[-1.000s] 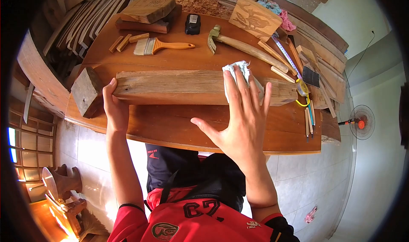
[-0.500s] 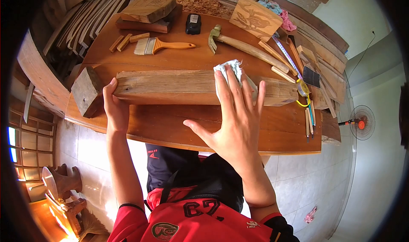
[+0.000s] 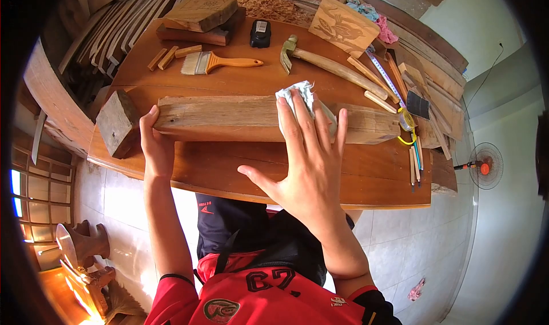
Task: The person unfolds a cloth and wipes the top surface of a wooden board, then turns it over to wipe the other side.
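Note:
A long wooden beam [image 3: 223,114] lies across the brown table in front of me. My left hand [image 3: 155,147] grips its left end, thumb on top and the other fingers hidden below or behind it. My right hand [image 3: 311,159] lies over a white cloth [image 3: 298,91] on the beam's upper face, right of the middle, with fingers spread and thumb out to the left. The cloth is pressed between those fingers and the wood. Beside the beam's left end stands a rough wooden block [image 3: 118,123].
Behind the beam lie a brush [image 3: 220,62], a hammer [image 3: 337,69], a black object [image 3: 260,34] and small wood sticks. A carved board [image 3: 343,26] is at the back right. A tape measure [image 3: 406,119] and pencils [image 3: 416,162] lie right. The table's front edge [image 3: 257,198] is near my body.
My right hand and the white cloth have moved a little left along the beam. My left hand and the beam have stayed in nearly the same place.

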Tool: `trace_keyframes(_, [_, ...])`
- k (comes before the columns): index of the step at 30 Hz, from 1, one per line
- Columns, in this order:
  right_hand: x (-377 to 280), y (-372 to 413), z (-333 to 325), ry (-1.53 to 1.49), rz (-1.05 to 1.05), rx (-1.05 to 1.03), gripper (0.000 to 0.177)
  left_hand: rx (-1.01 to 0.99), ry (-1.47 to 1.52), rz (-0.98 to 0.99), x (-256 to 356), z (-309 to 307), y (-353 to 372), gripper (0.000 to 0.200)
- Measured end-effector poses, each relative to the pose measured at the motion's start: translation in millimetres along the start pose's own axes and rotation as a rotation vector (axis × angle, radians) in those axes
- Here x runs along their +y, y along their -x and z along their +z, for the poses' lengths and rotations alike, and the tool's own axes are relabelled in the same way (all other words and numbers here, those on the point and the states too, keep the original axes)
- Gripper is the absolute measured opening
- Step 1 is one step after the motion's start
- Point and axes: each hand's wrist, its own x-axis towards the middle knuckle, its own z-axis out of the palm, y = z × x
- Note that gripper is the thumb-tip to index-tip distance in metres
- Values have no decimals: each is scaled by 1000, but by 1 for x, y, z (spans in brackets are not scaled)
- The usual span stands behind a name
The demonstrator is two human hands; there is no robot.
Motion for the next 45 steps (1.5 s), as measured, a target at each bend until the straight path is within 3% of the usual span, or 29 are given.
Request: trace_keyframes(45, [-36,-8,16,-116,-90,-50,113,20,15,-21,2,4,2,55])
